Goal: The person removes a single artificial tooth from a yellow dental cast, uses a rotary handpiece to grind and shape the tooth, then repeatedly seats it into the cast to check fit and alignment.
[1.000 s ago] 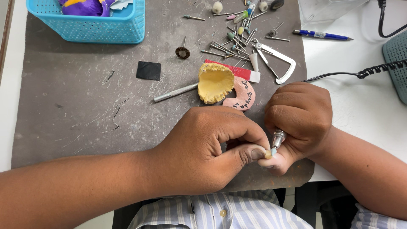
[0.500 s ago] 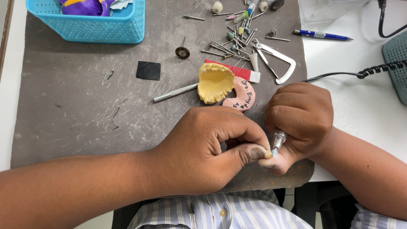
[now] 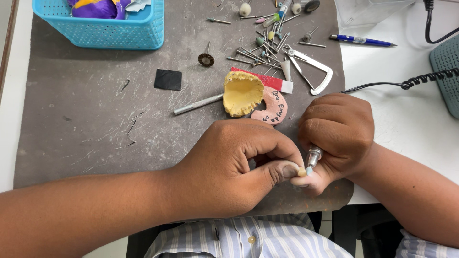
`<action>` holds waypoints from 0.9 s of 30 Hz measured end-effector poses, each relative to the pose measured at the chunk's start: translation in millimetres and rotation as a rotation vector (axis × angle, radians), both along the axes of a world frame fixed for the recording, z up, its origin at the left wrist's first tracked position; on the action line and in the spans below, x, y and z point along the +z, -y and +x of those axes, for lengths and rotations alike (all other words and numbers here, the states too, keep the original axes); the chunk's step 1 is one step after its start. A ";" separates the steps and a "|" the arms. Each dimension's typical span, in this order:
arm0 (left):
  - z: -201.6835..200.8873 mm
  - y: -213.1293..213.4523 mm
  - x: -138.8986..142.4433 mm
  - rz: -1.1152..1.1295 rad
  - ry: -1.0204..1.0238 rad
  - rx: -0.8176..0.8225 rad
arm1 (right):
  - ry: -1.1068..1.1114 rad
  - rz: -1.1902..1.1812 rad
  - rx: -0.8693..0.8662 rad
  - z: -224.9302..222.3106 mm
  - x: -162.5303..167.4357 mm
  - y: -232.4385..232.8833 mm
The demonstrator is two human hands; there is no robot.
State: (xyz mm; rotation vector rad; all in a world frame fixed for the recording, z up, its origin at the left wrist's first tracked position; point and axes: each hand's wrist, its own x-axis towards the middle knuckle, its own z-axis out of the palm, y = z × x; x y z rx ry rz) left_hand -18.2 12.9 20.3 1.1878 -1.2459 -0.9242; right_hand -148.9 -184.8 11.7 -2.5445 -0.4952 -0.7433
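Our left hand (image 3: pixel 224 172) rests on the grey mat (image 3: pixel 86 124) near its front edge, fingers closed, pinching a small pale tooth-like piece (image 3: pixel 301 171) between thumb tip and fingers. Our right hand (image 3: pixel 337 136) sits just beside it, fingers wrapped around a rotary handpiece (image 3: pixel 313 155); only the metal nose shows below the fist. The light blue tip (image 3: pixel 309 170) of the handpiece touches the small piece, right at the left thumb.

Just behind both hands on the mat: a yellow dental cast (image 3: pixel 243 93) lying against a pink base piece (image 3: pixel 272 109), with a metal rod (image 3: pixel 197 103) running out to its left. Behind the cast, a red-and-white strip (image 3: pixel 267 81) and a metal caliper (image 3: pixel 311 71). Loose burs (image 3: pixel 260 52) are scattered toward the mat's far edge; a small wheel brush (image 3: pixel 206 59) and a black square (image 3: pixel 168 79) lie to the left. A turquoise basket (image 3: pixel 100 31) stands at the far left corner. On the white desk (image 3: pixel 406 124) to the right: a blue pen (image 3: pixel 361 41) and a coiled black cord (image 3: pixel 411 82).
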 end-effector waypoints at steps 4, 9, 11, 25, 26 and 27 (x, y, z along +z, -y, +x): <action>0.4 -0.2 -0.3 -0.001 0.012 0.002 | -0.009 0.004 -0.003 0.3 0.0 0.3; 0.4 0.7 0.4 0.003 0.010 0.002 | -0.006 0.003 0.000 0.6 -0.1 0.1; 0.1 0.9 0.4 0.003 0.006 0.003 | -0.002 -0.002 0.000 0.7 0.0 0.4; -1.6 -4.9 -1.1 -0.086 0.077 0.166 | -0.009 0.136 -0.087 -5.9 0.5 1.8; -2.6 -4.4 -2.4 -0.088 0.054 0.176 | -0.015 0.173 -0.103 -7.3 0.7 1.2; -3.6 -4.0 -4.0 -0.090 0.030 0.188 | 0.004 0.185 -0.092 -8.0 0.7 0.7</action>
